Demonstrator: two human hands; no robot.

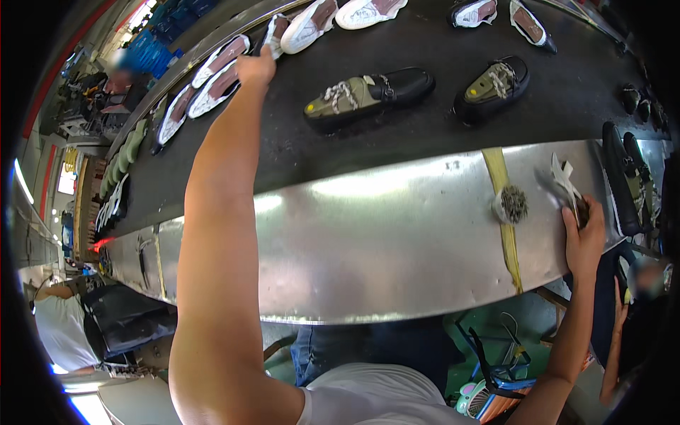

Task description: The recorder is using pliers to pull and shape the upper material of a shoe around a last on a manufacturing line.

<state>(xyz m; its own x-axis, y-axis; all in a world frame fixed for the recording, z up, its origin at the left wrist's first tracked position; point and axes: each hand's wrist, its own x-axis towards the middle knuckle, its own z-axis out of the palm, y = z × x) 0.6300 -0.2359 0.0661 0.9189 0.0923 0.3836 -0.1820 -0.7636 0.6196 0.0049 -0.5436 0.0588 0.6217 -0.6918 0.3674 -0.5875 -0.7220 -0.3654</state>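
My left arm stretches far across the black belt [283, 152]. My left hand [256, 69] has its fingers closed at the near end of a white shoe upper with a brown insole [276, 32]; the fingertips are partly hidden. Over at the right, my right hand [586, 230] is wrapped round the dark handles of metal pincers [564, 176], whose silver jaws point away from me above the steel ledge [382, 248]. Two green and black shoes with rope laces, one in the middle [368, 98] and one to its right [494, 88], stand on the belt.
More white uppers [308, 27] line the belt's far side. A round tub of small nails [511, 204] sits on a yellow strip across the ledge. Finished-looking dark shoes [627, 177] stand at the right end. Co-workers [64, 326] are at both sides.
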